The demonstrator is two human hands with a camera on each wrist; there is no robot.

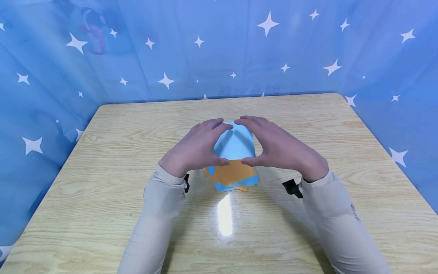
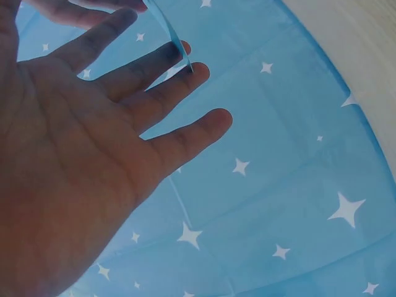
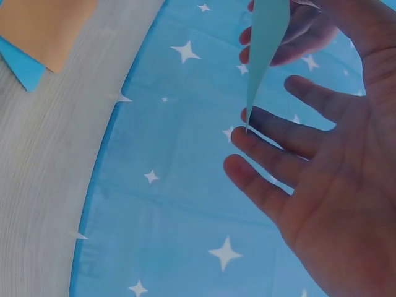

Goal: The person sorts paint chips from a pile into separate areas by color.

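A light blue sheet of paper point(image 1: 236, 146) is held up between both hands, above a small pile of papers. My left hand point(image 1: 191, 148) grips its left side, with fingertips at the far edge and thumb at the near edge. Mirroring it, my right hand point(image 1: 284, 150) holds the right side between fingers and thumb. In the right wrist view the sheet point(image 3: 268, 46) is seen nearly edge-on and slightly bowed, its corner at the middle fingertips. The left wrist view shows a thin strip of the sheet point(image 2: 167, 25) crossing the left fingertips.
Beneath the hands, orange paper point(image 1: 234, 175) and blue paper point(image 1: 224, 188) overlap at odd angles on the wood-grain table point(image 1: 137, 140). A blue curtain point(image 1: 212, 49) with white stars hangs behind the table and along its sides.
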